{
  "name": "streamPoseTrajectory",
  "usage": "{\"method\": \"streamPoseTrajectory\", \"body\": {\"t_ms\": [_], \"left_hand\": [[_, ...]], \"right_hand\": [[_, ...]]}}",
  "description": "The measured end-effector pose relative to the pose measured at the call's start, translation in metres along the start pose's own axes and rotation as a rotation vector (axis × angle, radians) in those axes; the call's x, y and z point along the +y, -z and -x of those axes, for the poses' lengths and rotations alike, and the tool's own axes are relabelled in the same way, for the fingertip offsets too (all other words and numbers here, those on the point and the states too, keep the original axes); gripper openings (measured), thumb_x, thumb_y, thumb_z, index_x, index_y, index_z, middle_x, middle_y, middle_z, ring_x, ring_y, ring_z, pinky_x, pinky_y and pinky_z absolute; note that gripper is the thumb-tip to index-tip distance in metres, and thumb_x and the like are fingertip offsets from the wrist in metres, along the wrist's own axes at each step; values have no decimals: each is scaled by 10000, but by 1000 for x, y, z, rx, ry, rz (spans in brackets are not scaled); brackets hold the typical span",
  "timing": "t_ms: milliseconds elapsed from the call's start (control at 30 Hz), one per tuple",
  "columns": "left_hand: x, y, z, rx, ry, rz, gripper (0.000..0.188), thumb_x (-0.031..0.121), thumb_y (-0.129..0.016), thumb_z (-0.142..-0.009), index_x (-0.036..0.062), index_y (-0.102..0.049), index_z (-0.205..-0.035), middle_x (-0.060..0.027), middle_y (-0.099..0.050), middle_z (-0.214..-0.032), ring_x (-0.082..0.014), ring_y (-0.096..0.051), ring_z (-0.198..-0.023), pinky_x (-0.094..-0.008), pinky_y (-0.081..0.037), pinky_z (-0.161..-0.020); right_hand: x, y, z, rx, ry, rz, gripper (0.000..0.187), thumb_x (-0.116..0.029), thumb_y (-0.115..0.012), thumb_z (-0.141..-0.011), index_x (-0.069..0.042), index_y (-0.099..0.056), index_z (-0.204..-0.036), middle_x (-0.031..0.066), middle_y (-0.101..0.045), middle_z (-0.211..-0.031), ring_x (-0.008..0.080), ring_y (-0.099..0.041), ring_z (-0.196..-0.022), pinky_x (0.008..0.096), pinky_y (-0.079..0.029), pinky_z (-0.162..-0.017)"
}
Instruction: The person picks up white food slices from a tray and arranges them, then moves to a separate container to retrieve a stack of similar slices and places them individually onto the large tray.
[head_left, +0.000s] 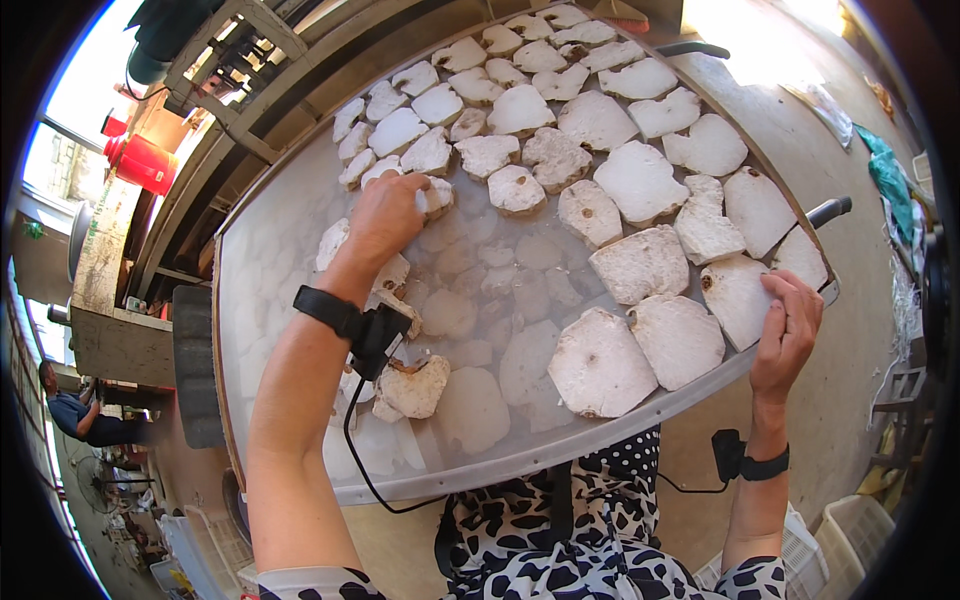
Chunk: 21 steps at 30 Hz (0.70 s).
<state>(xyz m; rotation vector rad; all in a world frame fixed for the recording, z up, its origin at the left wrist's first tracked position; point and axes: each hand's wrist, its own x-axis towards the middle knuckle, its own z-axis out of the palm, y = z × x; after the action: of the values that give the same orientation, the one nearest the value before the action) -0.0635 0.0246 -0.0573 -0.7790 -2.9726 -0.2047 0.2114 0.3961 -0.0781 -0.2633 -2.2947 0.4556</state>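
Irregular flat white slabs with brownish edges, of a material I cannot make out, cover the far and right parts of a large framed tray (700,392) with a cloudy, see-through surface. My left hand (392,215) is closed round a small white piece (436,198) left of the tray's middle; its fingertips are partly hidden. At the right rim, my right hand (788,335) has bent fingers and its fingertips at the edge of a white slab (735,300), seemingly gripping it. Under my left wrist, a loose pile of white pieces (415,388) lies on the tray.
Blurred pale shapes show beneath the tray's surface. Dark handles (828,212) stick out on its right. A wooden bench (120,260) and red bucket (145,165) stand at left, where another person (85,410) is farther off. White plastic crates (850,540) sit at lower right. Cables hang from both wrist straps.
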Motion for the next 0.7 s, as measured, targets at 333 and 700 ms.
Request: {"method": "streamPoseTrajectory", "body": {"t_ms": [333, 700], "left_hand": [[20, -1, -1, 86, 72, -45, 348, 269, -735, -721, 28, -657, -960, -237, -618, -986, -401, -613, -928, -458, -508, -786], [31, -5, -7, 113, 116, 76, 344, 269, -727, -724, 6, -647, -931, -249, -613, -965, -406, -605, -915, -454, -497, -809]], "right_hand": [[1, 0, 2, -14, -18, 3, 241, -51, -464, -835, 10, -665, -954, 149, -652, -1005, 301, -561, -1013, 393, -394, -951], [2, -1, 3, -16, -16, -1, 242, -61, -457, -846, 12, -662, -951, 150, -649, -1013, 302, -559, -1014, 391, -399, -948]]}}
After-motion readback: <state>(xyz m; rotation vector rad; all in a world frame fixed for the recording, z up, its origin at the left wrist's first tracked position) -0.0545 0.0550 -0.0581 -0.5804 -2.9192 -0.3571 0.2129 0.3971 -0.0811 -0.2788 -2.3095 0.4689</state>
